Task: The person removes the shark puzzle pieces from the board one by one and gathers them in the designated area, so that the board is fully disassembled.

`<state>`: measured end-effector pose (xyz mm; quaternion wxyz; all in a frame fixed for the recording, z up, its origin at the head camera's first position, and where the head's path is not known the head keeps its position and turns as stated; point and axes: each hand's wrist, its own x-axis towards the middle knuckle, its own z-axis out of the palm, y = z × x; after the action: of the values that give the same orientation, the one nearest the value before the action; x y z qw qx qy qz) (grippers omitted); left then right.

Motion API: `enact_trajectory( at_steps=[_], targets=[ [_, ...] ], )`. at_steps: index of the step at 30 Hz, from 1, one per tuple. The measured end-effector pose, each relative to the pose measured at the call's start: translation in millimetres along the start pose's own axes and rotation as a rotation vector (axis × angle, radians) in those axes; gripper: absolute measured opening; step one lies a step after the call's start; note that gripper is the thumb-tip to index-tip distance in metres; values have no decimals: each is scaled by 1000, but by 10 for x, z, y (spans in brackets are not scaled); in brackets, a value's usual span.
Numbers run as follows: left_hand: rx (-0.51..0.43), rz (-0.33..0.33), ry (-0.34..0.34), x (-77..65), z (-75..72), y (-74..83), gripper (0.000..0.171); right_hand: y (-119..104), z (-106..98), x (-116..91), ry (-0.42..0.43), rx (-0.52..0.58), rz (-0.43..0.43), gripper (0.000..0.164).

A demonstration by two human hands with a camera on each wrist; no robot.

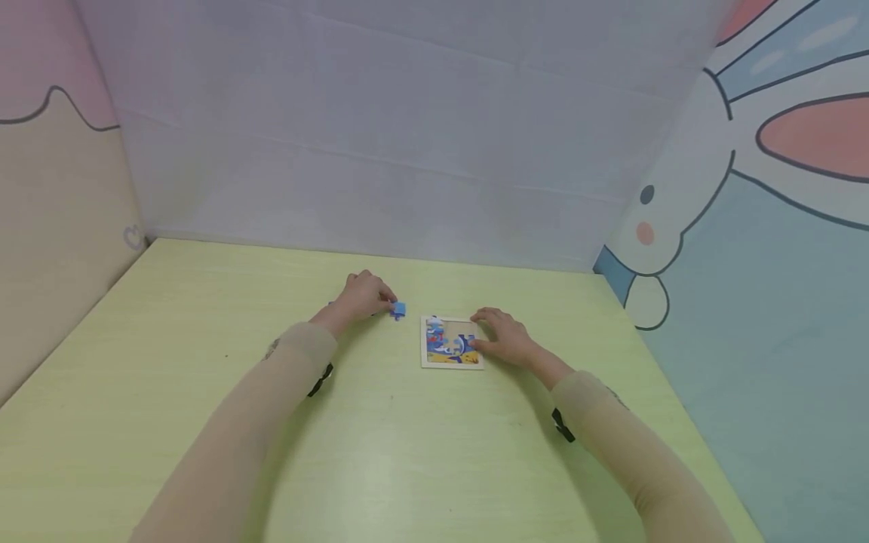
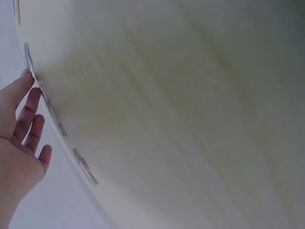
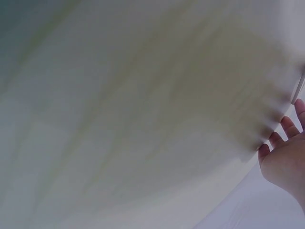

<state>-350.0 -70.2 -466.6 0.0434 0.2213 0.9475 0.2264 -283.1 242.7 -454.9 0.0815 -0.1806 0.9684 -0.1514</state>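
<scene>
My left hand (image 1: 365,296) is left of the puzzle frame, thumb and forefinger pinching a blue puzzle piece (image 1: 400,309). In the left wrist view this piece (image 2: 26,56) shows edge-on at the fingertips, with the other fingers of the left hand (image 2: 21,138) spread behind it. A square jigsaw puzzle frame (image 1: 452,367) with a pale border lies flat, partly filled with blue, white and yellow pieces; its upper right part shows bare backing. Spread along the frame's right side, my right hand (image 1: 505,339) touches the border with its fingertips.
More loose puzzle pieces (image 2: 85,167) lie on the table beyond the left hand, mostly hidden by it in the head view. The pale yellow table (image 1: 380,445) meets a plain curtain (image 1: 380,136) at the back. A rabbit-patterned wall (image 1: 760,302) stands along the right side.
</scene>
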Motion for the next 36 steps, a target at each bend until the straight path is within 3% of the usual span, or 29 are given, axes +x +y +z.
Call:
enact_trajectory(
  at_steps=[19,30,36],
  targets=[
    [44,11,-5,39,29,-28,26,-3,-17,4,-2,-7,-5,58],
    [10,83,8,-8,-13,180,31,2,-49,6,-10,-10,-11,57],
    [14,103,12,-79,39,299,36,-3,-59,26,-20,-14,-7,58]
  ],
)
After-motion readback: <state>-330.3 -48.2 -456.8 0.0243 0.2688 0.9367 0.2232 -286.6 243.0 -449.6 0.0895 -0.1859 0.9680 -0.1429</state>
